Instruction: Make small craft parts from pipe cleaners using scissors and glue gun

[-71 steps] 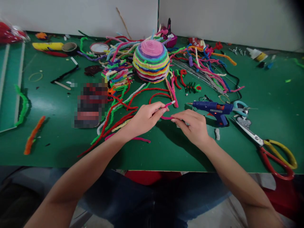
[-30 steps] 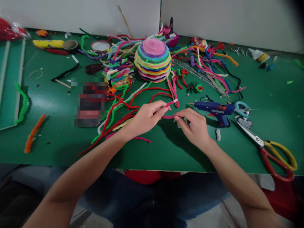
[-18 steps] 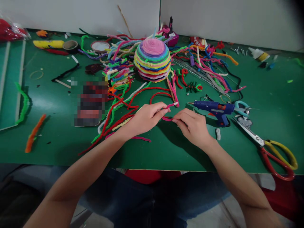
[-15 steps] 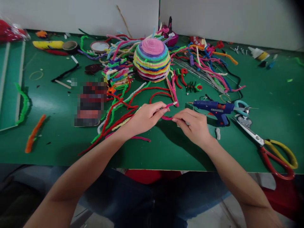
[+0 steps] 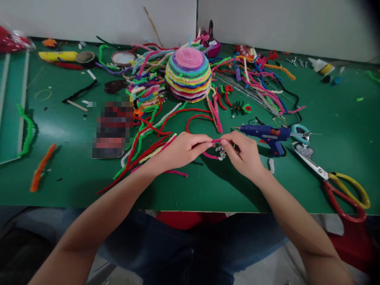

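My left hand [image 5: 181, 150] and my right hand [image 5: 242, 153] meet over the green table [image 5: 208, 186], both pinching one pink pipe cleaner [image 5: 211, 155]. The fingertips nearly touch at its top, and the pipe cleaner loops down between them to a whitish end by my right thumb. A dome wound from rainbow pipe cleaners [image 5: 188, 74] stands behind the hands. Loose red, green and yellow pipe cleaners [image 5: 142, 148] lie beside my left hand.
A blue glue gun [image 5: 265, 134] lies just right of my right hand. Red and yellow scissors [image 5: 341, 186] sit near the front right edge. Tangled pipe cleaners [image 5: 261, 79] and wires cover the back; tape rolls [image 5: 86, 58] and an orange pipe cleaner [image 5: 41, 168] lie left.
Both hands have drawn closer until their fingertips almost touch. The pink pipe cleaner is bent into a tighter loop and sits lower between them.
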Tool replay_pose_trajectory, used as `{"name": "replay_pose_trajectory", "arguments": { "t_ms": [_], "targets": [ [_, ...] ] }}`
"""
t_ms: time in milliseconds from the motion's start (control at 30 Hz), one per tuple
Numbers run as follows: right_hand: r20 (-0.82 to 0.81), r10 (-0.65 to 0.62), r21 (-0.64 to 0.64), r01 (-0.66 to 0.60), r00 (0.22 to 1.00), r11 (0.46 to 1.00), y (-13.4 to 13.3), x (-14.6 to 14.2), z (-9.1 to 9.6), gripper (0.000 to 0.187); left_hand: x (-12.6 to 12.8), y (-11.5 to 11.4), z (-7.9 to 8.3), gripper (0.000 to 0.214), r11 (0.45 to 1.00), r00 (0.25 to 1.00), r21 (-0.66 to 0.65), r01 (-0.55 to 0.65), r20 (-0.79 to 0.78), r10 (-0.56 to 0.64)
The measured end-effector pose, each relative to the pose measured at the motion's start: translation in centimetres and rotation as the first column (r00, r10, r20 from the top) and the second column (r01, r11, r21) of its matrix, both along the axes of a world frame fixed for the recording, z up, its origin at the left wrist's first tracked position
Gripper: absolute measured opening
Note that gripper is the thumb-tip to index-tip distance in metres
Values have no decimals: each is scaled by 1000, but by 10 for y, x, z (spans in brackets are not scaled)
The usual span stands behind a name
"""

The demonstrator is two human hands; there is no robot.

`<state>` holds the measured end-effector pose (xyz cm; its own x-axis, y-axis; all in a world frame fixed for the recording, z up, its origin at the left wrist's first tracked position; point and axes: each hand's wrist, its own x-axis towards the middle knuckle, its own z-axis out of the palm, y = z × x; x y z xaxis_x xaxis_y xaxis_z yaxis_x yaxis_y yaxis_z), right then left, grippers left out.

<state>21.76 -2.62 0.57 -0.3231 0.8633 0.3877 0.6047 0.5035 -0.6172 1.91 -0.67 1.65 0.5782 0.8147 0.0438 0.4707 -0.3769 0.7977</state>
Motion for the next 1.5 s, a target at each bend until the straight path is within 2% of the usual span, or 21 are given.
{"name": "replay_pose_trajectory", "arguments": {
  "t_ms": [200,400,533,633,800,933,1033,1133,1200,1333,1500],
  "targets": [
    [-15,39,-32,-39,999,999,0,-1,-1,15,-1,0,-2,30,999,999,28,44,5,-44],
    [22,61,-2,-61,998,998,-1,0,0,16,0,-1,0,29,993,993,36,111,-30,-110],
    [47,29,22,-30,998,999,-2,0,2,18,0,-1,1,28,993,994,36,112,-26,-111],
    [56,54,34,-56,997,998,-3,0,1,17,0,-1,2,28,992,992,12,124,-24,-124],
    [-35,0,74,2,999,997,-3,-1,-4,24,1,-3,4,28,992,992,0,126,-10,-126],
    [-38,13,86,-9,999,996,-1,0,-5,26,1,-3,5,26,993,993,-4,121,-9,-121],
    [-25,16,47,-15,1000,999,-1,1,-1,36,1,-3,5,26,993,993,-22,115,4,-115],
    [-93,70,-92,-78,993,993,-3,-1,3,46,1,-3,4,27,991,992,-30,127,8,-127],
    [-170,108,-169,-136,980,976,-4,-3,5,45,2,-3,3,27,990,990,-21,138,13,-138],
    [-245,95,-172,-140,965,975,-4,-3,4,38,2,-4,3,27,989,989,-12,147,27,-147],
    [-264,115,-174,-165,958,971,-3,-1,4,39,1,-4,7,28,981,982,-43,187,28,-186]
  ]
}}
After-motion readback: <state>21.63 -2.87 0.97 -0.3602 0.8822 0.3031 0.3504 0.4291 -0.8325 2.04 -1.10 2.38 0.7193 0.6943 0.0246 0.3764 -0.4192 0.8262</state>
